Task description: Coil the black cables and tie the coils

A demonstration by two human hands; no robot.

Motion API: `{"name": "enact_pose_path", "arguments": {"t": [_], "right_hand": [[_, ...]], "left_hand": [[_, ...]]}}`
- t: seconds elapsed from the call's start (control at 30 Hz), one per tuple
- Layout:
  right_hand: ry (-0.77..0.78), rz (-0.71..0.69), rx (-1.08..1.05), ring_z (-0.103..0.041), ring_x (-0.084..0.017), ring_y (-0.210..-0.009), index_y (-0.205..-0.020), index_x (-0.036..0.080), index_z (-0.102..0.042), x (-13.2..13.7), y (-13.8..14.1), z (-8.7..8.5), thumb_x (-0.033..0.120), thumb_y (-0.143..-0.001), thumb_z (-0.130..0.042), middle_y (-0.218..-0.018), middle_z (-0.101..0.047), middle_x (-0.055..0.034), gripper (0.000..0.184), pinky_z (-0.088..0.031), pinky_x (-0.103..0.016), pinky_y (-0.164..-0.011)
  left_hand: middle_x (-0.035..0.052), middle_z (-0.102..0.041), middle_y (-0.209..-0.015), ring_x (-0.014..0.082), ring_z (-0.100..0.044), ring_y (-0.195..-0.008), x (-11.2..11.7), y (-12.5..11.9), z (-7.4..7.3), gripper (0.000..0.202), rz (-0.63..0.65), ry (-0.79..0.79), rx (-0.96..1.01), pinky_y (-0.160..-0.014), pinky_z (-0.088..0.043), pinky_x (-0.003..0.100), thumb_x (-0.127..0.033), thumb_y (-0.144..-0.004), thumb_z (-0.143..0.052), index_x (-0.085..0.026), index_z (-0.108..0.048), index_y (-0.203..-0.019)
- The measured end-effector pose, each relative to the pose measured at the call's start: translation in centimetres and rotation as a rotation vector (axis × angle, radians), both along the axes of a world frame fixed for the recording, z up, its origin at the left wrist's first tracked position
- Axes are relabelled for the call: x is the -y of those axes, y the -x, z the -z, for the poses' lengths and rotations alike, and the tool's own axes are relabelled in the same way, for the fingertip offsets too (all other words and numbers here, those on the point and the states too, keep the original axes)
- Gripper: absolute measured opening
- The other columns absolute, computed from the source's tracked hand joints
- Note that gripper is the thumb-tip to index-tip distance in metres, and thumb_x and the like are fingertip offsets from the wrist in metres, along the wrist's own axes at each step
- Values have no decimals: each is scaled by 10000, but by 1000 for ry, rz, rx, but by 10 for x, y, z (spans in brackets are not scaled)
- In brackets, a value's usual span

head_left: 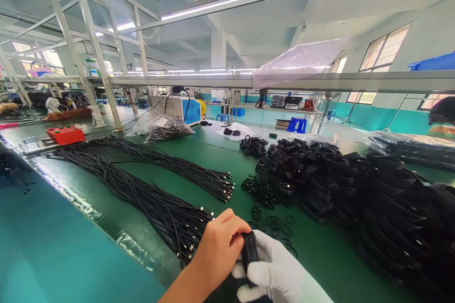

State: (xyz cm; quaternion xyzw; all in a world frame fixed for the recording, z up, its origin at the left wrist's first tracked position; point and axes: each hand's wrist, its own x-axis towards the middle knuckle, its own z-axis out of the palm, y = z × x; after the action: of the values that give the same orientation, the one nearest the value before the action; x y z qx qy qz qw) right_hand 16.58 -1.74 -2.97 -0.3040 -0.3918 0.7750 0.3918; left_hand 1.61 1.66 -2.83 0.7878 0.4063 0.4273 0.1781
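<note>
My bare left hand (217, 246) is closed, its fingers pinching the top of a small black coiled cable (250, 250). My right hand (275, 272), in a white glove, wraps round the same coil from below and the right. Both hands sit at the bottom middle of the view, just above the green table (142, 189). Left of them lie two long bundles of straight black cables (149, 199) with connector ends pointing toward my hands. Small black bands (273, 222) lie scattered just beyond my hands.
A big heap of coiled black cables (355, 189) fills the right side of the table. A red box (66, 134) stands at the far left, with plastic bags of cables (165, 129) and a blue and white machine (177, 108) behind. White metal framing (92, 42) rises overhead.
</note>
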Motion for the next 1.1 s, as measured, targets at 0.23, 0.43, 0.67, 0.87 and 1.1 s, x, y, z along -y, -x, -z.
{"name": "enact_pose_path", "arguments": {"t": [0.23,0.43,0.67,0.87,1.1], "right_hand": [[15,-71,-198,-614,-150,-799,-1043,131,-618,-5,-3,8,253,-705,-713,-919,-594,-59,371,-550,-255,-643],[80,-173,-447,-649,-148,-820,-1089,142,-602,-6,-13,7,329,-757,-680,-984,-635,-94,389,-531,-196,-626],[-35,-94,-206,-622,-154,-819,-1044,136,-593,-6,-5,10,252,-665,-760,-889,-607,-55,430,-554,-271,-664],[-29,34,-62,-605,-169,-835,-1087,169,-564,-1,-1,3,280,-592,-788,-971,-581,-59,555,-542,-275,-642],[-66,49,-113,-580,-138,-802,-1062,169,-597,-4,-2,4,274,-651,-758,-921,-578,-39,454,-531,-259,-644]], "left_hand": [[-11,-574,-729,107,-544,-625,-1,-1,-21,307,-19,160,-45,-588,-427,203,-4,-654,-446,-177,-670,-773],[-25,-606,-773,128,-576,-709,1,7,-48,174,8,361,44,-641,-457,217,-156,-759,-551,-225,-662,-874],[22,-612,-733,164,-579,-660,8,-5,-28,284,-104,-74,-274,-622,-454,269,-19,-746,-440,-179,-671,-785],[9,-620,-679,121,-601,-618,7,-7,-8,317,-125,-25,-21,-578,-450,198,13,-700,-420,-164,-676,-756],[-18,-588,-662,117,-566,-606,-2,-16,-19,266,-146,248,46,-565,-419,205,-3,-630,-454,-182,-649,-656]]}}
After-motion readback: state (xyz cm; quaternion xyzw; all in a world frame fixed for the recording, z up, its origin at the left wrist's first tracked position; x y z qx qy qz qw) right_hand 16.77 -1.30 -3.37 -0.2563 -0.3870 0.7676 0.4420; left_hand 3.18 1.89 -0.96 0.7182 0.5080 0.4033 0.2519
